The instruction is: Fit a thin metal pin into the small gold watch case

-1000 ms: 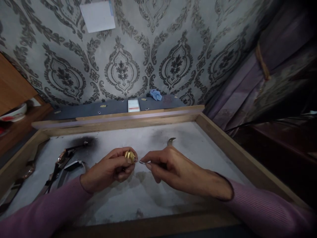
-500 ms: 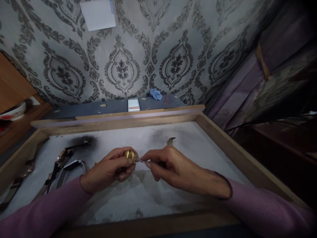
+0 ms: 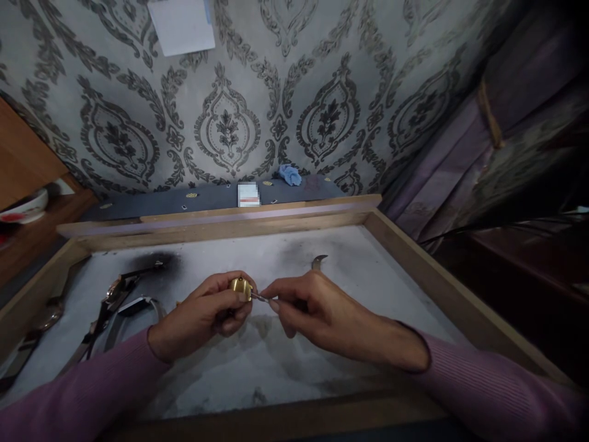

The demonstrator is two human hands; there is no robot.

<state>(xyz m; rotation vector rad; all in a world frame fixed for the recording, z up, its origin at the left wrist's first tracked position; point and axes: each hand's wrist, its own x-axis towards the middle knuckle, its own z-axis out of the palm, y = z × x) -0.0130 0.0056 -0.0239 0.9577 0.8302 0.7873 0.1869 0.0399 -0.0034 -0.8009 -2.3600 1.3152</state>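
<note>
My left hand (image 3: 209,313) is closed around a shiny gold watch (image 3: 240,288), its side with a small dark dot facing up. Palm and fingers hide much of it, and a bit of gold shows behind the wrist side. In a pinch of thumb and forefinger, my right hand (image 3: 313,307) holds a slim metal tool (image 3: 259,297). The tip of this tool meets the right edge of the gold watch. Just beyond my right knuckles lies a curved, hooked blade (image 3: 318,262), its lower part hidden by the hand.
Several watches lie at the left, among them a dark-strapped one (image 3: 113,288) and a square-faced one (image 3: 134,306). A wooden rim (image 3: 414,282) borders the white work surface (image 3: 294,245). Behind it are a small box (image 3: 248,194) and a crumpled blue cloth (image 3: 289,175).
The gold watch and the left fingers have shifted very slightly up and left. Both hands keep the same hold, with the tool still at the edge of the watch.
</note>
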